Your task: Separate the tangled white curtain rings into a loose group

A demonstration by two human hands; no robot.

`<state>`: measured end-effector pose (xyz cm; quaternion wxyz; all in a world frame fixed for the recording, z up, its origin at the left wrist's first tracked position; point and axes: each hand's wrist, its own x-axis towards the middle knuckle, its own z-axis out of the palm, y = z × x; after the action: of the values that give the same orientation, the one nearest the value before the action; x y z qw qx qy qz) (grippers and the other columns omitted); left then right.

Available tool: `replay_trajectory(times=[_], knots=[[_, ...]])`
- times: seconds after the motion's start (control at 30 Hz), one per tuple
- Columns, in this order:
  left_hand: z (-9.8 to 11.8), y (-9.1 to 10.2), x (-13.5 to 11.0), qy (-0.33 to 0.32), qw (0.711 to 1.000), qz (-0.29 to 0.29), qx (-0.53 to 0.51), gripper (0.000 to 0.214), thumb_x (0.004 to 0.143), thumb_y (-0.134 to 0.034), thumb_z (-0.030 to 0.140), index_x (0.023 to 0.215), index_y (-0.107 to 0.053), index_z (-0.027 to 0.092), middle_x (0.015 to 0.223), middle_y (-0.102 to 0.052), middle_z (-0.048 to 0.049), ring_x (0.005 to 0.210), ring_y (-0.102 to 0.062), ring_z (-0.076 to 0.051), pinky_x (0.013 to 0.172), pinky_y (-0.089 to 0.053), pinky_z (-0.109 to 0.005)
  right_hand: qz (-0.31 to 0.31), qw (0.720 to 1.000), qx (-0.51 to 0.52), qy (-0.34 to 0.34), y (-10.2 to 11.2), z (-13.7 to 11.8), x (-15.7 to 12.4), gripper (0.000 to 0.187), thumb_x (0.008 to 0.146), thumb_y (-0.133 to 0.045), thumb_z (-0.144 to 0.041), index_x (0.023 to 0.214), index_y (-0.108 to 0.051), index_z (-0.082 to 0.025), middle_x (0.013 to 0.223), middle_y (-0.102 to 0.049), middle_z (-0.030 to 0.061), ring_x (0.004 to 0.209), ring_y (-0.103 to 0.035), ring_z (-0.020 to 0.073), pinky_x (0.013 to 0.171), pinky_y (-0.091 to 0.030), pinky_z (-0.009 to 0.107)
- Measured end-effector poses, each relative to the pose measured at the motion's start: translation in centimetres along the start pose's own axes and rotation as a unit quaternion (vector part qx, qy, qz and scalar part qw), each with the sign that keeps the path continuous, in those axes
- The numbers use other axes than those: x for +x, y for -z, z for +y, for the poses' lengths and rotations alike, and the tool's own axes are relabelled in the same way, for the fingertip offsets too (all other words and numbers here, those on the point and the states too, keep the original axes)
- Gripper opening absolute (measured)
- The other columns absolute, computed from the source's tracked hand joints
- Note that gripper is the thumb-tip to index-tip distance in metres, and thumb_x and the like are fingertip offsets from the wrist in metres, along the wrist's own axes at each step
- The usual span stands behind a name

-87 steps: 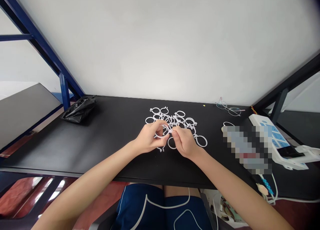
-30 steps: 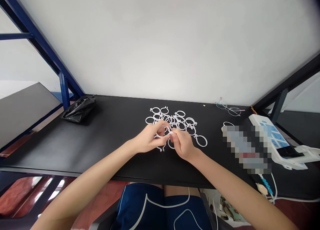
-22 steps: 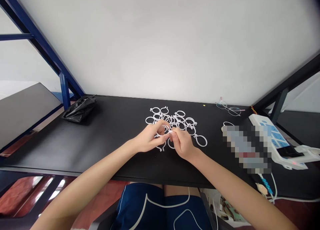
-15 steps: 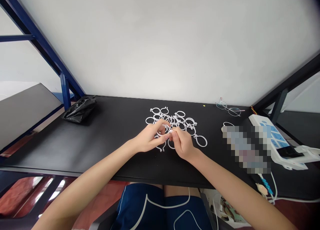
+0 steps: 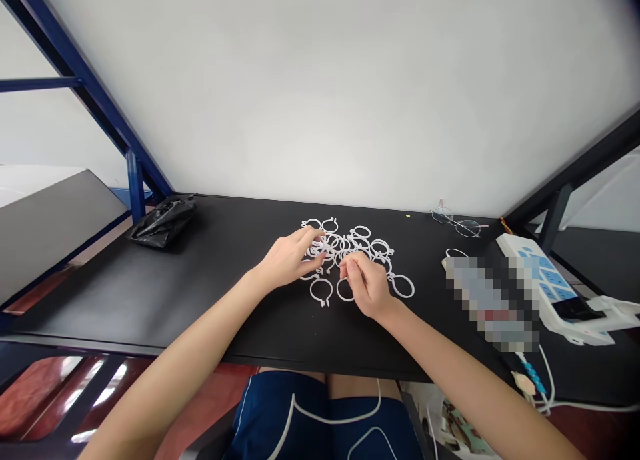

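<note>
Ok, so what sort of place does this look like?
Probably a plain home or small-office desk area: a black desktop on a blue metal frame, with a white power strip and a pair of eyeglasses lying nearby.

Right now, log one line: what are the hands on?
left hand: resting on pile of white plastic rings | right hand: fingertips pinched over pile, grip unclear

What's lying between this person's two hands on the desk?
In the head view, loose, overlapping white plastic snap rings lie between the left hand and the right hand, on the black desk.
</note>
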<state>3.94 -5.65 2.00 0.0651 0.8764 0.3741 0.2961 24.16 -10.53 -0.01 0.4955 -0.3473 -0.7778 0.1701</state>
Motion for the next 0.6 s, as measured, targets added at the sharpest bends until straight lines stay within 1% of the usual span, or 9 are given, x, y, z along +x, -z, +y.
replay_trajectory(times=[0.13,0.2,0.3,0.37,0.47,0.6], knots=[[-1.7,0.4,0.3,0.049,0.995,-0.016,0.083,0.024,0.092,-0.047,0.038,0.109,-0.050,0.021,0.100,-0.065,-0.0030,0.084,-0.063,-0.016,0.060,-0.043,-0.023,0.000,1.000,-0.005,0.001,0.0,0.0,0.0,0.020,0.099,-0.036,-0.020,0.086,-0.052,-0.019,0.066,-0.055,-0.0019,0.046,-0.044,0.0071,0.046,-0.036,0.022],[-2.4,0.9,0.4,0.085,0.988,-0.042,0.119,0.023,0.093,-0.044,0.038,0.107,-0.050,0.021,0.095,-0.065,-0.0031,0.082,-0.063,-0.017,0.059,-0.041,-0.023,0.002,1.000,-0.009,0.005,0.0,0.0,0.1,0.020,0.098,-0.037,-0.020,0.086,-0.052,-0.020,0.066,-0.056,-0.0017,0.046,-0.044,0.0074,0.046,-0.036,0.022],[-3.4,1.5,0.3,0.143,0.972,-0.109,0.153,0.026,0.093,-0.042,0.041,0.107,-0.051,0.022,0.093,-0.067,-0.0035,0.077,-0.064,-0.019,0.060,-0.042,-0.025,0.005,1.000,-0.012,0.014,-0.1,0.0,0.1,0.019,0.098,-0.037,-0.019,0.086,-0.051,-0.020,0.066,-0.056,-0.0017,0.046,-0.043,0.0075,0.045,-0.036,0.022],[-4.2,1.8,0.2,0.179,0.959,-0.144,0.165,0.027,0.091,-0.042,0.042,0.106,-0.052,0.022,0.094,-0.068,-0.0043,0.080,-0.065,-0.021,0.063,-0.044,-0.026,0.006,1.000,-0.014,0.018,-0.1,0.0,0.1,0.019,0.098,-0.037,-0.019,0.086,-0.051,-0.020,0.066,-0.056,-0.0015,0.046,-0.043,0.0077,0.045,-0.036,0.022],[-5.4,2.3,-0.1,0.229,0.938,-0.178,0.188,0.028,0.088,-0.044,0.042,0.103,-0.055,0.021,0.099,-0.066,-0.0066,0.086,-0.065,-0.023,0.069,-0.047,-0.029,0.008,1.000,-0.015,0.020,-0.1,0.0,0.1,0.019,0.098,-0.037,-0.020,0.086,-0.051,-0.020,0.066,-0.055,-0.0015,0.046,-0.043,0.0080,0.045,-0.036,0.022],[-7.0,3.2,-0.6,0.281,0.917,-0.195,0.207,0.030,0.084,-0.045,0.041,0.099,-0.061,0.020,0.103,-0.063,-0.0086,0.093,-0.064,-0.025,0.074,-0.048,-0.031,0.006,1.000,-0.017,0.019,0.0,-0.1,0.1,0.020,0.098,-0.037,-0.019,0.082,-0.050,-0.020,0.065,-0.054,-0.0020,0.046,-0.043,0.0078,0.045,-0.035,0.022]])
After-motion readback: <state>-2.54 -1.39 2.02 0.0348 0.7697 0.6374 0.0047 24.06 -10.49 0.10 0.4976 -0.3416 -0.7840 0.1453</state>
